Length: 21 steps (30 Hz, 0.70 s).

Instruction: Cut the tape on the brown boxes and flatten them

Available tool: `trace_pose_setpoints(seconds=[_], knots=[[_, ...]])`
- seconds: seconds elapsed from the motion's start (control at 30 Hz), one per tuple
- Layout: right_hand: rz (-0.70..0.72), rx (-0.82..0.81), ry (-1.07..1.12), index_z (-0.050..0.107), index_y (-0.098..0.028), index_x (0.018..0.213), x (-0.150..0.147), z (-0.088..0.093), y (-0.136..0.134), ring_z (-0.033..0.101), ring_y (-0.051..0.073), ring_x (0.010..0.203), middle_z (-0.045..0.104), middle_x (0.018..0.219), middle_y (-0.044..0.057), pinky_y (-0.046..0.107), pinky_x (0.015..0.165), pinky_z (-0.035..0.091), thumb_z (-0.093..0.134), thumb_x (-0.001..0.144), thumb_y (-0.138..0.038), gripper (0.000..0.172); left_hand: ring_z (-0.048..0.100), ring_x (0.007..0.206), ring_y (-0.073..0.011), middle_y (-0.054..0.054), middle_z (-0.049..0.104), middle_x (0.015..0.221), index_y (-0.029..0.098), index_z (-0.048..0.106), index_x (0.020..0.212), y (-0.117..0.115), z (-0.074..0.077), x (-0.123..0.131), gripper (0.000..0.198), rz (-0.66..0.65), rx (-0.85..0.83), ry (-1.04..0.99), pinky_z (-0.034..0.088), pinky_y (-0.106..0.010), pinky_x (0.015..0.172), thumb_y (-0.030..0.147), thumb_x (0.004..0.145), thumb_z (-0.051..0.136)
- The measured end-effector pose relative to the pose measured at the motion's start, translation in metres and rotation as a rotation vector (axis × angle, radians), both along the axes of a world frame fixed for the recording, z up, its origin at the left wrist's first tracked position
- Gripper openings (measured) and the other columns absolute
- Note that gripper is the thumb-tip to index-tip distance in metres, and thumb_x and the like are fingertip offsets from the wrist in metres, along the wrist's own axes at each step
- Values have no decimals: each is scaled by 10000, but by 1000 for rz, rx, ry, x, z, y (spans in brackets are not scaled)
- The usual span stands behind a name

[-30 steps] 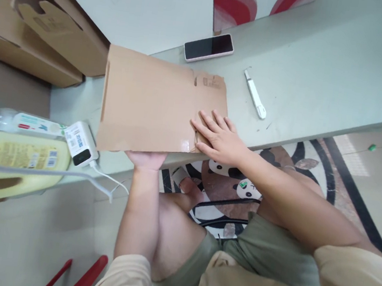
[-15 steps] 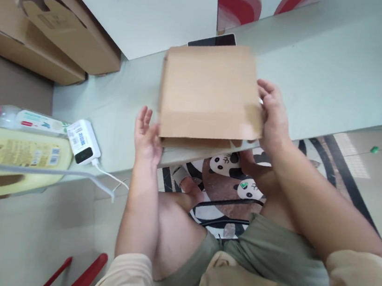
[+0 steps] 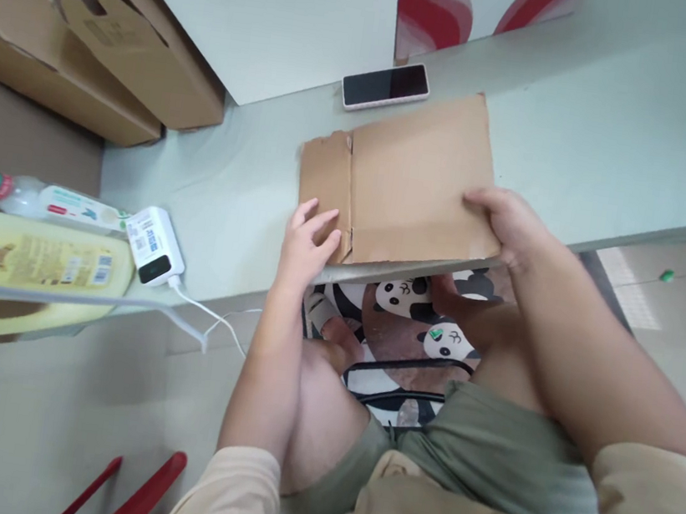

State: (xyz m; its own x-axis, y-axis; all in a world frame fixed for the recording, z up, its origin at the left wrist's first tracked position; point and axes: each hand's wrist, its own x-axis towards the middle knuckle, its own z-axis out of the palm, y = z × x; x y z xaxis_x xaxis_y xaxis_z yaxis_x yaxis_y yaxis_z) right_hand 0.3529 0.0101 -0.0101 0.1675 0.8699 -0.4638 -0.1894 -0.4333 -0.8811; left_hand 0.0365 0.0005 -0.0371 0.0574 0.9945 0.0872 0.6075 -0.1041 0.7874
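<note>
A flattened brown cardboard box (image 3: 420,179) lies at the near edge of the table, with a creased side flap (image 3: 323,174) at its left. My left hand (image 3: 307,244) rests on that flap, its fingers spread and not wrapped round anything. At the opposite side, my right hand (image 3: 508,224) grips the box's right edge, thumb or finger on the top face and the other fingers mostly hidden. Just beyond the cardboard lies a phone (image 3: 386,86) with a dark screen, lying flat.
Behind the phone stand a white panel (image 3: 254,18) and a red-and-white box (image 3: 435,12). Cardboard boxes (image 3: 147,63) stack at the far left. Nearer left are a white device (image 3: 155,245) with a cable, a yellow bottle (image 3: 39,259) and a clear bottle (image 3: 16,193).
The cardboard has come down flatter onto the table, and its left flap now shows. My left hand has moved onto the flap. The phone is now fully uncovered.
</note>
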Motion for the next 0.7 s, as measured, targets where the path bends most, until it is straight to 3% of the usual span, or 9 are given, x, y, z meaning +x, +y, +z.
trace_pose_setpoints(seconds=[0.1, 0.2, 0.27, 0.33, 0.4, 0.47, 0.53, 0.6, 0.7], knots=[[0, 163, -25, 701, -233, 771, -3, 11, -9, 732, 296, 702, 725, 692, 56, 473, 665, 651, 764, 661, -364, 182, 304, 1561, -345, -93, 379, 1615, 299, 637, 1292, 4, 1, 6, 631, 148, 69, -191, 243, -533, 1305, 399, 710, 860], [35, 375, -78, 722, -240, 839, -4, 33, -28, 744, 279, 768, 763, 789, 46, 454, 729, 656, 814, 639, -434, 294, 480, 1437, -308, -92, 468, 1537, 333, 491, 1350, 7, 5, 7, 869, 263, 121, -572, 398, -470, 1213, 406, 603, 929], [146, 469, -180, 735, -238, 868, -1, 49, -44, 745, 273, 813, 778, 860, 46, 441, 741, 650, 829, 647, -445, 317, 655, 1150, -227, -46, 633, 1281, 339, 492, 1266, 7, 10, 5, 845, 276, 118, -814, 528, -379, 1032, 350, 552, 943], [293, 538, -340, 740, -232, 840, 7, 59, -62, 741, 277, 834, 774, 869, 55, 457, 764, 641, 806, 696, -464, 281, 664, 889, -146, 29, 663, 1008, 338, 525, 1156, 4, 14, 3, 750, 267, 135, -975, 549, -287, 859, 266, 529, 929], [365, 614, -531, 751, -236, 848, 17, 61, -82, 733, 309, 971, 772, 987, 78, 521, 910, 610, 793, 722, -493, 289, 621, 782, -114, 53, 633, 861, 304, 584, 1008, -1, 17, 1, 564, 236, 160, -1040, 532, -254, 804, 268, 548, 909], [232, 630, -638, 759, -271, 983, 25, 56, -105, 646, 349, 1237, 713, 1254, 85, 569, 1112, 496, 804, 711, -526, 375, 631, 827, -141, 19, 626, 815, 252, 621, 803, -7, 19, 1, 396, 157, 194, -1017, 541, -295, 874, 425, 574, 895], [-5, 538, -588, 709, -319, 1156, 28, 48, -129, 575, 351, 1355, 644, 1385, 77, 585, 1149, 464, 722, 771, -598, 475, 657, 1027, -216, -43, 680, 957, 229, 603, 641, -10, 19, 2, 455, 79, 210, -942, 527, -372, 998, 593, 563, 865], [-91, 387, -366, 674, -317, 1200, 29, 41, -154, 675, 337, 1220, 704, 1267, 93, 574, 996, 580, 513, 874, -669, 507, 570, 1311, -297, -57, 655, 1294, 218, 580, 583, -12, 19, 6, 486, 54, 202, -867, 479, -443, 1105, 610, 556, 866], [14, 134, 117, 714, -272, 1120, 29, 42, -183, 766, 308, 912, 778, 1035, 96, 476, 713, 657, 454, 860, -722, 581, 319, 1553, -346, 21, 456, 1587, 192, 525, 578, -11, 20, 16, 439, 69, 152, -828, 385, -524, 1213, 462, 619, 868]])
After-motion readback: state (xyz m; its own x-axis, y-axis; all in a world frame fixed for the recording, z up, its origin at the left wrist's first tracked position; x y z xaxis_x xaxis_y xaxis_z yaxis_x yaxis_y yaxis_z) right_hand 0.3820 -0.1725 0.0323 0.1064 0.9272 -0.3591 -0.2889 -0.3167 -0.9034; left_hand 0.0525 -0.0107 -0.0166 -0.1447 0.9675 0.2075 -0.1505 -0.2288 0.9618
